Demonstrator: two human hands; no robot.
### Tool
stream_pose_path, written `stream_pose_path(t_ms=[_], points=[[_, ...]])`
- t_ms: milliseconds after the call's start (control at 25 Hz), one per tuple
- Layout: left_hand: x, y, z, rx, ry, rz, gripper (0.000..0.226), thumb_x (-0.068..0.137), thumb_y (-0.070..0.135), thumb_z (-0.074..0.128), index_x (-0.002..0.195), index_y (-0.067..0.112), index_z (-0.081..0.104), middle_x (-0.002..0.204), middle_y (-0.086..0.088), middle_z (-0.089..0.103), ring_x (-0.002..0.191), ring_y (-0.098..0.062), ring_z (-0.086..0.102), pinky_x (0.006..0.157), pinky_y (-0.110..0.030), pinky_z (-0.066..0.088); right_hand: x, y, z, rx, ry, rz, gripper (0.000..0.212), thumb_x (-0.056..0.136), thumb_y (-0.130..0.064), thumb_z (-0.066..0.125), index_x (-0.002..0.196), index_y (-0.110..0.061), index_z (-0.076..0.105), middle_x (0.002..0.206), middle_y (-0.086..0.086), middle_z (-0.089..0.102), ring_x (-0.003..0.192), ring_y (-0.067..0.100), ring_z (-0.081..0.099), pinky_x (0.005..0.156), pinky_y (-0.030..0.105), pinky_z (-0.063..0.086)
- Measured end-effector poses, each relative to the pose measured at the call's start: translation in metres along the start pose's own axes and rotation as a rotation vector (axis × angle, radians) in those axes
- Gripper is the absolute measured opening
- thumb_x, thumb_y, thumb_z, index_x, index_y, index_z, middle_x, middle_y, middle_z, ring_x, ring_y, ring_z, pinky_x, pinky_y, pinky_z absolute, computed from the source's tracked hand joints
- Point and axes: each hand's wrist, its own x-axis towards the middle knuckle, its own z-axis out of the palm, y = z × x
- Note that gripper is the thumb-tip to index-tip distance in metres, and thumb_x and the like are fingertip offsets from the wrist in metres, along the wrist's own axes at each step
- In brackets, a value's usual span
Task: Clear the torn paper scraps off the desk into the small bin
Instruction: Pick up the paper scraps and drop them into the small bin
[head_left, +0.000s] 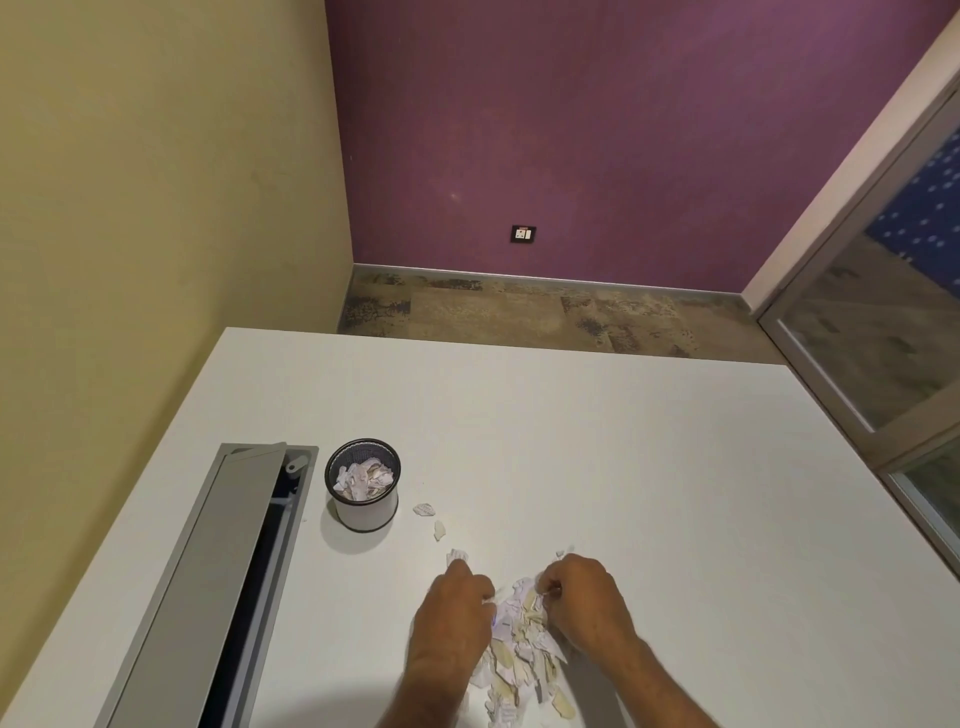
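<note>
A heap of torn white and cream paper scraps (522, 649) lies on the white desk (623, 467) near its front edge. My left hand (453, 613) sits at the heap's left side, fingers curled against the scraps. My right hand (587, 597) is at the heap's upper right, and its fingers pinch a few scraps at the top. A small round mesh bin (363, 486) stands up and to the left of the hands, partly filled with scraps. Three stray scraps (439, 530) lie between the bin and my left hand.
A long grey cable tray (218, 587) with its lid raised runs along the desk's left side, right beside the bin. The yellow wall borders the desk on the left. A glass door stands at the far right.
</note>
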Motion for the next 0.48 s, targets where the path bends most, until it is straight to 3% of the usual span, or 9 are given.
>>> stream_pose_path(t_ms=[160,280,360,480], points=[[0.002,-0.002,-0.004,-0.077,0.027,-0.064,0.013,0.084,0.020,0.057,0.080,0.019,0.070,0.091,-0.001,0.068,0.079,-0.020,0.064,0.072,-0.024,0.051,0.005,0.003,-0.005,0.124,0.040,0.052,0.026,0.080,-0.004,0.061,0.085,-0.023,0.079,0.094,-0.008,0.076,0.083,0.005,0.067,0.073,0.012,0.051],[-0.001,-0.004,-0.012,-0.138,0.061,-0.101,0.014,0.076,0.013,0.055,0.062,0.014,0.054,0.067,-0.009,0.061,0.063,-0.027,0.056,0.056,-0.021,0.042,0.007,-0.002,-0.020,0.270,0.095,0.076,0.025,0.078,-0.002,0.069,0.076,-0.024,0.079,0.082,-0.012,0.074,0.074,0.000,0.066,0.063,0.005,0.047],[-0.005,-0.006,-0.020,-0.249,0.098,-0.130,0.019,0.076,0.012,0.057,0.058,0.019,0.059,0.060,-0.002,0.058,0.057,-0.020,0.055,0.058,-0.019,0.044,0.008,-0.014,-0.036,0.407,0.125,0.075,0.027,0.074,-0.001,0.075,0.070,-0.027,0.077,0.074,-0.014,0.073,0.069,-0.003,0.067,0.062,0.004,0.047],[-0.010,-0.010,-0.037,-0.447,0.169,-0.178,0.014,0.076,0.016,0.067,0.079,0.026,0.077,0.082,0.015,0.074,0.078,-0.002,0.068,0.079,-0.022,0.056,0.007,-0.044,-0.057,0.616,0.133,0.035,0.029,0.071,0.000,0.081,0.066,-0.028,0.075,0.070,-0.011,0.073,0.066,-0.004,0.068,0.063,0.007,0.049]])
